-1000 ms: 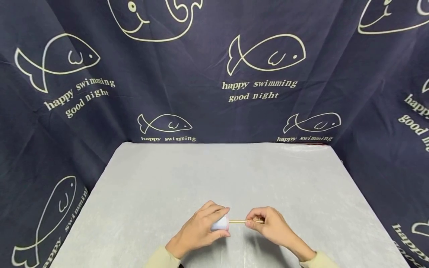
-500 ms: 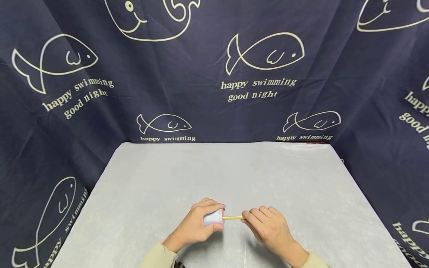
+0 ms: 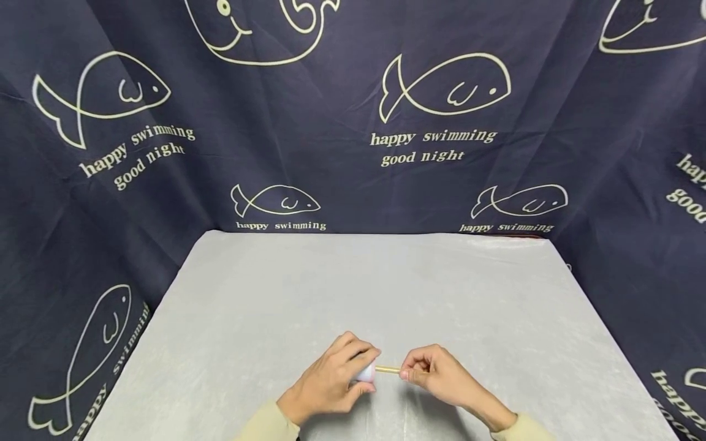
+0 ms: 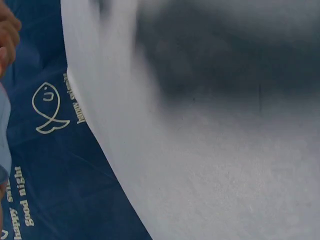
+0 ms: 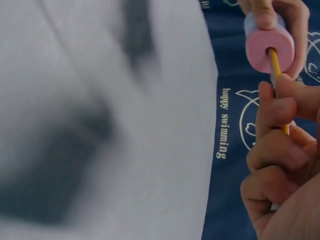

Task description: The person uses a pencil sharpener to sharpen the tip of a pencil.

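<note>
Far left, dark blue curtain (image 3: 60,233) hanging in folds, printed with pale line-drawn fish. Lettering under the upper left fish (image 3: 124,86) reads "happy swimming" and, below it, "good night"; nearer on that side, another fish (image 3: 99,340) stands steeply tilted with "happy swimming" running up beside it. Along the far side, low and left of middle, a small fish (image 3: 281,200) over "happy swimming".

Pale grey-white tabletop (image 3: 248,294) spreads from left to right before the curtain. At its near side, left of middle, a cream sleeve (image 3: 268,424), then the left hand (image 3: 331,376), fingers and thumb wrapped about a cylinder (image 3: 365,372). Body light blue, end pink; it lies sideways, pink end facing right, at the near middle of the scene. Round hole in the pink end, visible from the right wrist.

Next rightward, a slim yellow stick (image 3: 388,369), pencil-like, one end in that hole. Right hand (image 3: 441,376) pinches it between thumb and forefinger, remaining fingers curled; second cream sleeve (image 3: 524,429) beyond.

Beyond the middle, a large fish (image 3: 447,84) with "happy swimming / good night"; farther right, a smaller one (image 3: 521,201) with "happy swimming". Right margin: "good" legible, lettering cut off.
</note>
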Demonstrator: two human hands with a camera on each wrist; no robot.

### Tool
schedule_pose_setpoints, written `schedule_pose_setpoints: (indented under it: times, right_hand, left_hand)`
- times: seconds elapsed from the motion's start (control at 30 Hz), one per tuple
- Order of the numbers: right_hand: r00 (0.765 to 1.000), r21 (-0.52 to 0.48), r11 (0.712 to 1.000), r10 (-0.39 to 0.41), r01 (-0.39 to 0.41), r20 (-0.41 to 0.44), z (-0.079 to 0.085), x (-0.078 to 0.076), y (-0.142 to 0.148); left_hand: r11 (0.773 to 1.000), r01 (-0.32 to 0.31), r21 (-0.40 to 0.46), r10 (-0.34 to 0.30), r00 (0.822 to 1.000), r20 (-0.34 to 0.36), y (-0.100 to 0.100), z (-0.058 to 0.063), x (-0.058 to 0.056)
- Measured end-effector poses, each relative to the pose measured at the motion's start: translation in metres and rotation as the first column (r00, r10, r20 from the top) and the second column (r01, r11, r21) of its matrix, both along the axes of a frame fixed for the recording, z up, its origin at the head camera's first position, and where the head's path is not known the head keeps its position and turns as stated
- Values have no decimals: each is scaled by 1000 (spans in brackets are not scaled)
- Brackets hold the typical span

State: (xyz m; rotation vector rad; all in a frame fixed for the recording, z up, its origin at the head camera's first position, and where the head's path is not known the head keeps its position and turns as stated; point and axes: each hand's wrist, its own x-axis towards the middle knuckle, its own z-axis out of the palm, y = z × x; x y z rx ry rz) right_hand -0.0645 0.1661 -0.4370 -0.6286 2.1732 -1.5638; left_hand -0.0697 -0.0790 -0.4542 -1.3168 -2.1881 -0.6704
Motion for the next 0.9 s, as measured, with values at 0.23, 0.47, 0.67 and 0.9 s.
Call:
schedule_pose_setpoints:
  times: [0.23, 0.47, 0.67, 0.9]
  right_hand:
    - [798, 162, 961, -87, 225, -597, -9, 4, -5]
    - [207, 66, 930, -11, 361, -978, -7, -4, -10]
    - [-99, -45, 933, -10, 356, -995, 1, -9, -14]
    - [640, 105, 970, -63, 221, -766, -4, -2, -5]
  left_hand:
    - [997, -78, -9, 76, 934, 350, -4, 8, -6]
    - [985, -141, 98, 40, 741, 670, -5, 19, -12]
    - [987, -85, 135, -51, 634, 771, -6, 23, -13]
    - [987, -78, 142, -10, 845, 535, 2, 2, -5]
